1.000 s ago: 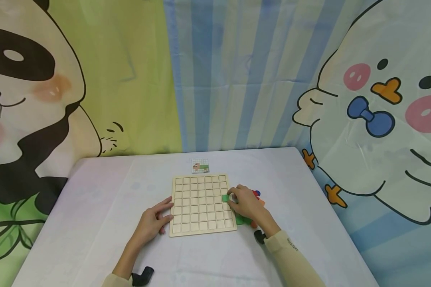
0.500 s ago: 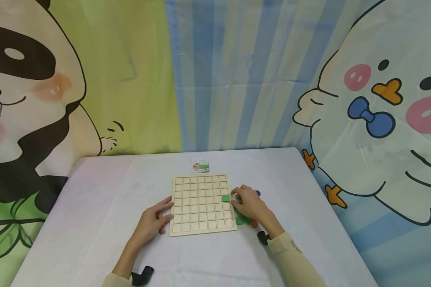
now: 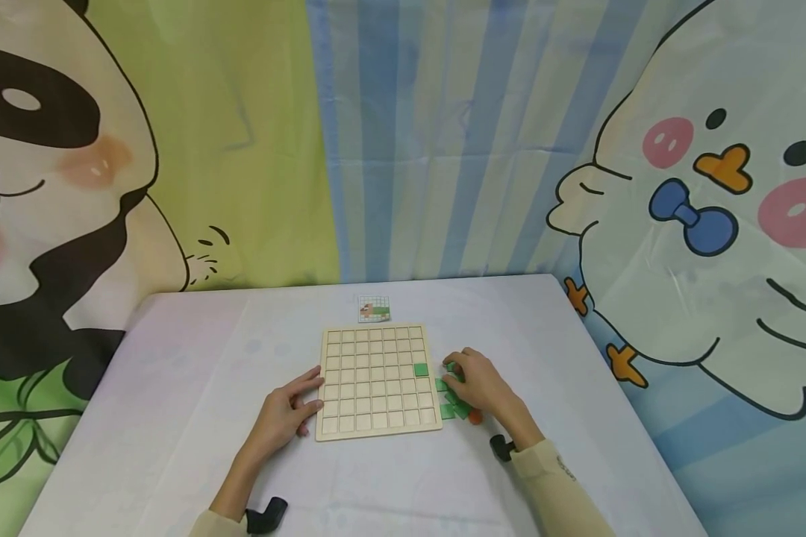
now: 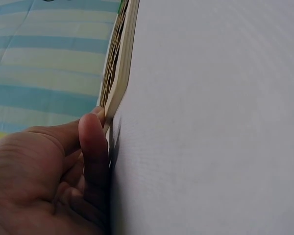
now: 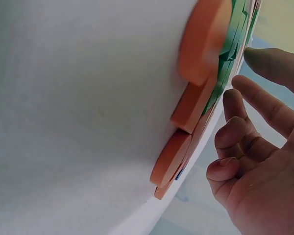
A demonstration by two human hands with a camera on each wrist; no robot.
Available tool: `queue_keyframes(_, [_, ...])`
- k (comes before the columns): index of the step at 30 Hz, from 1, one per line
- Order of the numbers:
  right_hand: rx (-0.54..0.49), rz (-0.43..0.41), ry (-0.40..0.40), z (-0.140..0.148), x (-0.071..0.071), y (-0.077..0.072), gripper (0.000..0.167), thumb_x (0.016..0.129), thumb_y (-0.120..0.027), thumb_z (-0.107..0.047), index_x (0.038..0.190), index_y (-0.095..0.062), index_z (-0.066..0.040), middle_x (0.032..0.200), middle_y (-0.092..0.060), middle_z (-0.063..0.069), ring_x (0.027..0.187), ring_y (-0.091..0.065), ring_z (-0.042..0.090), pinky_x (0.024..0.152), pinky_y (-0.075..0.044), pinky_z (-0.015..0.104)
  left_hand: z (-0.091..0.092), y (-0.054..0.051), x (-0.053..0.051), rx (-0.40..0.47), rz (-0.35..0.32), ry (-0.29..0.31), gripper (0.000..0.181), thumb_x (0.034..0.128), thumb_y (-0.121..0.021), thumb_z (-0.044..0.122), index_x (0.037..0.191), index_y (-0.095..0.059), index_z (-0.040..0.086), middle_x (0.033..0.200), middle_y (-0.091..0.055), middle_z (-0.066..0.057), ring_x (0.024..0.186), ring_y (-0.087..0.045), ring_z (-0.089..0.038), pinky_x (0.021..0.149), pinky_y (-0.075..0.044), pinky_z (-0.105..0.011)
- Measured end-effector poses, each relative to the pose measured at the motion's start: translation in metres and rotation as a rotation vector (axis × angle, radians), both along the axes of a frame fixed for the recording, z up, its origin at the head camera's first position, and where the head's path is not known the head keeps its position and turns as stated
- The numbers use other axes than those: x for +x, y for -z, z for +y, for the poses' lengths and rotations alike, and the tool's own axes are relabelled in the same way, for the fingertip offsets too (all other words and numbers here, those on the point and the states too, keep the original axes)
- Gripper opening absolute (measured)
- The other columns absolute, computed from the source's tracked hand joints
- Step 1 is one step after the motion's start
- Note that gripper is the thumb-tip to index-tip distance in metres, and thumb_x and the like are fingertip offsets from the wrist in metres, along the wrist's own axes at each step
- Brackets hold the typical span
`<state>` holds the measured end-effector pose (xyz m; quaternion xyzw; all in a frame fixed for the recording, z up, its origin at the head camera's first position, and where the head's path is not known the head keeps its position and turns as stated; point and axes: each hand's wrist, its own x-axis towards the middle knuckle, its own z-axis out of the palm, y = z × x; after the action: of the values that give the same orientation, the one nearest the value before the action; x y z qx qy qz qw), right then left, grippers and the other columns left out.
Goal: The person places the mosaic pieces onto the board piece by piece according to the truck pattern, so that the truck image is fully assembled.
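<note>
A pale wooden grid board (image 3: pixel 369 403) lies on the table, one green square (image 3: pixel 421 370) in a cell near its right edge. My left hand (image 3: pixel 283 418) rests beside the board's left edge, fingertips touching it; in the left wrist view that hand (image 4: pixel 49 171) meets the board's edge (image 4: pixel 121 73). My right hand (image 3: pixel 480 384) is right of the board, just over green pieces (image 3: pixel 448 411), thumb and index finger apart. The right wrist view has the hand (image 5: pixel 264 147) beside orange pieces (image 5: pixel 201 44) and green ones (image 5: pixel 228 63), with nothing seen gripped.
A small card with a coloured grid picture (image 3: pixel 374 309) lies behind the board. An orange piece (image 3: pixel 475 417) sits by the green ones. Black devices are at the left wrist (image 3: pixel 266 516) and right wrist (image 3: pixel 501 447). Printed curtains (image 3: pixel 436 149) hang behind the white table (image 3: pixel 195 358).
My right hand has let go of the green square, which stays on the board, and has moved right over the loose pieces. My left hand has stayed at the board's edge.
</note>
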<state>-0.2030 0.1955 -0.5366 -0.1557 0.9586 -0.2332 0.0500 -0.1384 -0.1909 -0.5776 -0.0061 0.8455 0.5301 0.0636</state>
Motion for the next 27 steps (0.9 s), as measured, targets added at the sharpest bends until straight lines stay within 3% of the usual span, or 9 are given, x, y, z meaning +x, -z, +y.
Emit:
queue_keyframes(9, [0.011,-0.023,0.032,0.007,-0.006,0.000,0.030,0.096,-0.079,-0.021,0.123,-0.075,-0.008,0.094,-0.063,0.003,0.080,-0.051,0.015,0.072,-0.046,0.029,0.000,0.001,0.001,0.006,0.007,0.004,0.055,0.0934,-0.078,0.004,0.146,-0.064,0.007,0.165,-0.051,-0.003,0.046,-0.055,-0.015,0.047,-0.052,-0.029])
queue_keyframes(16, [0.025,0.014,0.036,0.010,-0.009,0.001,0.027,0.095,-0.079,-0.014,0.121,-0.076,-0.007,0.093,-0.063,0.003,0.080,-0.051,0.015,0.071,-0.046,0.029,0.000,0.002,0.000,0.009,0.007,0.001,0.054,0.0935,-0.078,0.005,0.146,-0.064,0.007,0.165,-0.050,-0.002,0.046,-0.055,-0.015,0.047,-0.052,-0.029])
queue_keyframes(27, [0.022,-0.014,0.041,0.015,-0.012,-0.001,0.026,0.095,-0.074,-0.006,0.121,-0.076,-0.007,0.096,-0.064,0.005,0.082,-0.051,0.017,0.074,-0.046,0.032,0.000,0.001,0.001,0.014,0.002,-0.005,0.054,0.0936,-0.078,0.005,0.146,-0.064,0.008,0.165,-0.050,-0.002,0.046,-0.055,-0.015,0.047,-0.052,-0.029])
